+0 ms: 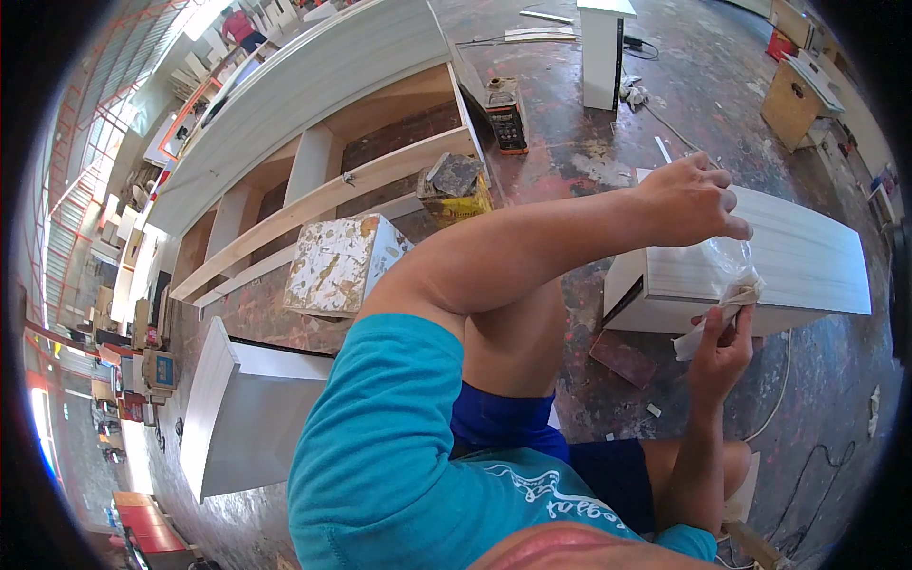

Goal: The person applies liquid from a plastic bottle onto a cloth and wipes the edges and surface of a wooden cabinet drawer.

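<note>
My left hand (693, 201) reaches across over a white wood-grain panel box (798, 252), its fingers closed on the upper end of a clear plastic bag (730, 255). Below it, my right hand (720, 353) grips the bag's lower part, where a crumpled beige-and-white wad (741, 291) shows. Whether that wad is cloth or something inside the bag, I cannot tell. A white piece, like paper or rag, hangs beside my right fingers. Both hands are just in front of the box's near side.
A paint-spattered block (332, 261), a yellow container (456, 190) and a metal can (506, 116) stand left of my arm. Behind them lies a large cabinet frame (313, 161). A reddish block (622, 358) and a cable (784, 380) lie on the floor. Another person (242, 28) is far off.
</note>
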`<state>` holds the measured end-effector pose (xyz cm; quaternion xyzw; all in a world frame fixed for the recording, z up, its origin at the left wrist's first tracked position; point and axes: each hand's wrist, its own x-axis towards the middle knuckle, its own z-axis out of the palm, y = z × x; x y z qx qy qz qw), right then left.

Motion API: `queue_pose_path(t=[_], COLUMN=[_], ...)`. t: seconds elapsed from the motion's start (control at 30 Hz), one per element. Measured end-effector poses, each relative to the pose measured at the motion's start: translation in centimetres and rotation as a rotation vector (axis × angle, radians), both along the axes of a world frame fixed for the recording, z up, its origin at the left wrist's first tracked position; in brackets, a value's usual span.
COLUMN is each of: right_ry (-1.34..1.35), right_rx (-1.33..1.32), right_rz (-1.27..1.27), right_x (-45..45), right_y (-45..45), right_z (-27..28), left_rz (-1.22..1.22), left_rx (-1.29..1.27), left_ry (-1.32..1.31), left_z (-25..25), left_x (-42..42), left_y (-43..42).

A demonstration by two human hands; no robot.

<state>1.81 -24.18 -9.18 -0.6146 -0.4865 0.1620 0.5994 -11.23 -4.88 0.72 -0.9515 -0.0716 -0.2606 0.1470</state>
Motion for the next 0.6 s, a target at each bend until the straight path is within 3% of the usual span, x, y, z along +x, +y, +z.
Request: queue_pose_path(t=[0.6], right_ry=[0.007], right_rx=[0.014], right_rz=[-0.006], right_x=[0.02], right_y=[0.01], right_z=[0.20], left_rz=[0.022], left_rx=[-0.006], left_ry=[0.004], left_z=[0.02], left_x=[-0.26], left_y=[-0.27])
